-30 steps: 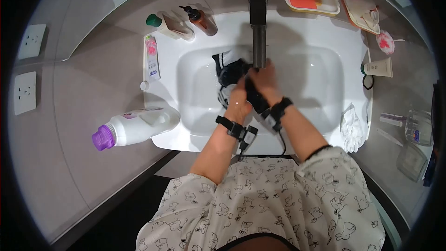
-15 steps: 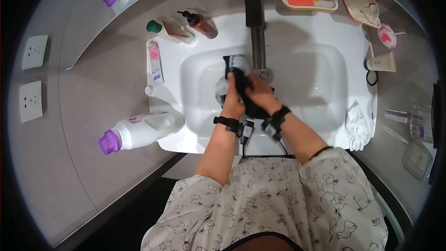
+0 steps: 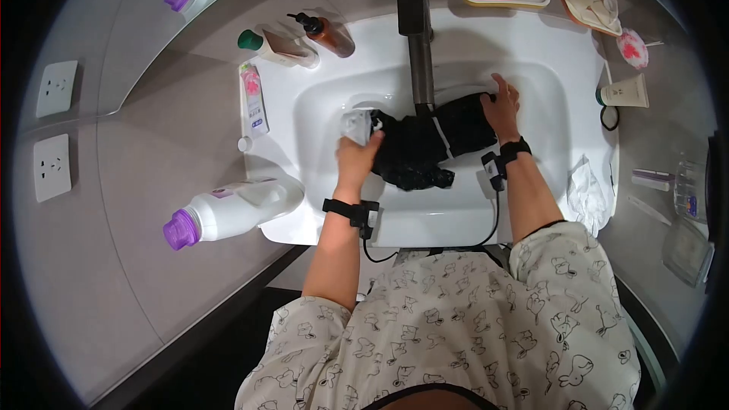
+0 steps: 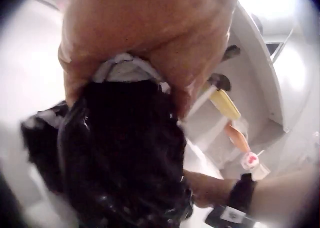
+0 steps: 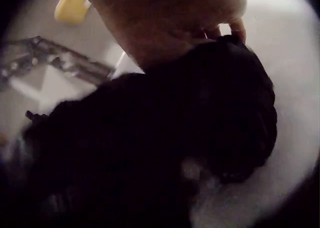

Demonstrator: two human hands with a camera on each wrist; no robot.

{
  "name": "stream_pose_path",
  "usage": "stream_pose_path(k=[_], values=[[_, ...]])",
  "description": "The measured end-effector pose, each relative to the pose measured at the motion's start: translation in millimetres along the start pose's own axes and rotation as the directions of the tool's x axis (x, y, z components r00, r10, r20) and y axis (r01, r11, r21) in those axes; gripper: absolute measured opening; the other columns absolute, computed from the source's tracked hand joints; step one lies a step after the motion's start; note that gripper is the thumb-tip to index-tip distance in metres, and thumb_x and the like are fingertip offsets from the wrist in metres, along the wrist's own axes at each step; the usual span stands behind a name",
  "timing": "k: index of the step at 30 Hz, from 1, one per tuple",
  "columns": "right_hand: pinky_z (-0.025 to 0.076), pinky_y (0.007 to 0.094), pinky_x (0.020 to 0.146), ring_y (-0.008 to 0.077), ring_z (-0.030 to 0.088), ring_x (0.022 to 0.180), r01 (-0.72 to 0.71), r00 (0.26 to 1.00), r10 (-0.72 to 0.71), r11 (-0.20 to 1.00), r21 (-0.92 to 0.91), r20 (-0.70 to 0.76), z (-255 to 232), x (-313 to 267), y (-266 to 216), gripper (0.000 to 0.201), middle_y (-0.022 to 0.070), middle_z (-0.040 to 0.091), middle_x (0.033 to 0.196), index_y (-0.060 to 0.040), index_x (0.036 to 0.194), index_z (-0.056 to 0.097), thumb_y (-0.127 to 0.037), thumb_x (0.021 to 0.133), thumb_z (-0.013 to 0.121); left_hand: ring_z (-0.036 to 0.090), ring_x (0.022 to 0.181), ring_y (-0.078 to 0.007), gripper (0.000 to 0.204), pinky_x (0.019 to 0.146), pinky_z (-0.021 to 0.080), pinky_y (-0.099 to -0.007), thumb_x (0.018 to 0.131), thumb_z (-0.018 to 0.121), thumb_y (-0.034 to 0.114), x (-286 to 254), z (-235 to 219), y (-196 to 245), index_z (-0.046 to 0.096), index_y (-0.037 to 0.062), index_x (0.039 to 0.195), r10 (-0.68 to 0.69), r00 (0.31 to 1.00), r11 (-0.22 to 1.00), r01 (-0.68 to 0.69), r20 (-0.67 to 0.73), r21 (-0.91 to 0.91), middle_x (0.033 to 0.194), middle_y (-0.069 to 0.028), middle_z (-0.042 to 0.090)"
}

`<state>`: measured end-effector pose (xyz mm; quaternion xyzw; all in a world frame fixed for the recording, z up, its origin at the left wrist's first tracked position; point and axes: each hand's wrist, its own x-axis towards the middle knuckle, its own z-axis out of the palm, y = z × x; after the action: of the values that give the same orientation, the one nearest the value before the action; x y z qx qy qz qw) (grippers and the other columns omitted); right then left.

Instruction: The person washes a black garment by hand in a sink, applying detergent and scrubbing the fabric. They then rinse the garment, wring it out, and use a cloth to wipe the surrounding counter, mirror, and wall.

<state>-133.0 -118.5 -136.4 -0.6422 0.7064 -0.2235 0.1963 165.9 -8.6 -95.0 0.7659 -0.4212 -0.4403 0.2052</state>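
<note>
A wet black piece of clothing [image 3: 406, 144] with a white-grey end [image 3: 355, 126] and a pale stripe spreads sideways over the sink basin [image 3: 531, 182], just in front of the dark faucet [image 3: 414, 15]. My left hand [image 3: 355, 163] grips its left end, thumb on the near side. In the left wrist view the black cloth [image 4: 120, 148] hangs from between thumb and fingers. At the other end, my right hand [image 3: 501, 115] holds the black fabric, with some fingers extended past the edge. The right wrist view shows the dark cloth [image 5: 150, 138] bunched below that hand.
A large white bottle with a purple cap [image 3: 228, 212] lies at the sink's left edge. A pump bottle [image 3: 332, 36], a green-capped bottle [image 3: 285, 49] and a tube [image 3: 254, 99] are on the rim. White gloves [image 3: 588, 193] lie at right, near another tube [image 3: 626, 93].
My hands were together over the bunched cloth near the basin's middle. They have moved apart, left hand leftward and right hand rightward, and the black cloth now stretches between them.
</note>
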Motion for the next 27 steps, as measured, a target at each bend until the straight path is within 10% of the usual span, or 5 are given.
stream_pose_path(k=[2, 13, 16, 22, 27], values=[[0.033, 0.0534, 0.094, 0.0424, 0.036, 0.116, -0.014, 0.999, 0.012, 0.998, -0.054, -0.037, 20, -23, -10, 0.064, 0.0226, 0.038, 0.127, -0.0213, 0.13, 0.039, -0.035, 0.072, 0.063, 0.047, 0.112, -0.025, 0.081, 0.087, 0.041, -0.0405, 0.076, 0.06, 0.054, -27, -2, 38, 0.029, 0.0043, 0.133, -0.378, 0.924, 0.825, 0.311, -0.052, -0.473, 0.124, -0.0136, 0.047], [0.045, 0.043, 0.079, 0.037, 0.054, 0.091, 0.121, 0.867, -0.268, 0.931, 0.343, 0.421, -32, -108, -177, 0.031, 0.0194, 0.054, 0.098, -0.0092, 0.1, 0.056, -0.024, 0.072, 0.054, 0.054, 0.101, -0.0269, 0.037, 0.086, 0.046, -0.0382, 0.09, 0.044, 0.029, -17, 48, 4, 0.047, 0.0026, 0.115, 0.227, 0.926, 0.013, 0.306, 0.301, -0.952, 0.111, -0.0154, 0.053], [0.047, 0.0434, 0.079, 0.0341, 0.054, 0.094, 0.052, 0.931, -0.088, 0.992, 0.112, 0.353, -17, -61, -140, 0.03, 0.0161, 0.052, 0.104, -0.0078, 0.1, 0.056, -0.024, 0.075, 0.055, 0.055, 0.098, -0.0264, 0.031, 0.084, 0.046, -0.0385, 0.089, 0.043, 0.021, -22, 53, 51, 0.049, 0.0026, 0.114, -0.195, 0.954, 0.43, 0.291, 0.226, -0.855, 0.111, -0.0152, 0.052], [0.025, 0.0468, 0.101, 0.0415, 0.03, 0.121, 0.007, 0.981, -0.052, 0.972, 0.234, 0.188, -8, -3, -11, 0.042, 0.0175, 0.042, 0.126, -0.018, 0.114, 0.057, -0.026, 0.072, 0.059, 0.04, 0.116, -0.0369, 0.062, 0.097, 0.033, -0.0394, 0.08, 0.059, 0.041, 5, 18, 65, 0.044, -0.0035, 0.121, 0.124, 0.992, 0.935, -0.129, 0.036, 0.331, 0.121, -0.0245, 0.045], [0.037, 0.0371, 0.093, 0.0362, 0.05, 0.105, -0.156, 0.908, -0.1, 0.819, 0.552, 0.406, 27, -5, -37, 0.046, 0.0186, 0.059, 0.096, -0.0064, 0.115, 0.053, -0.03, 0.076, 0.057, 0.029, 0.127, -0.0336, 0.073, 0.103, 0.027, -0.0376, 0.082, 0.055, 0.044, 49, 65, 54, 0.029, -0.0007, 0.134, 0.2, 0.976, 0.948, -0.214, -0.079, -0.235, 0.135, -0.0225, 0.032]])
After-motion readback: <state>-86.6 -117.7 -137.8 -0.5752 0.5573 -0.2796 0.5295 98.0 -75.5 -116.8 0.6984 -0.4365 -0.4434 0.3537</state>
